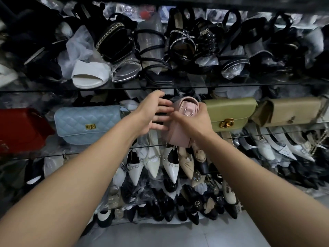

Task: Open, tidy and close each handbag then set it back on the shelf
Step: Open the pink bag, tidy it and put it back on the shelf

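A pale pink handbag hangs in front of the glass shelf, tilted, with its rolled pink strap and a metal ring at the top. My right hand grips the bag from the right, over its upper part. Just left of the bag, my left hand has its fingers spread, the fingertips touching the bag's left edge near a dark gap on the shelf. Beside that gap sit a quilted light blue handbag on the left and an olive green handbag on the right.
A red handbag stands at the far left and a beige handbag at the far right of the same shelf. Black and silver sandals fill the shelf above; white and black pointed shoes crowd the shelves below. Grey floor tiles lie underneath.
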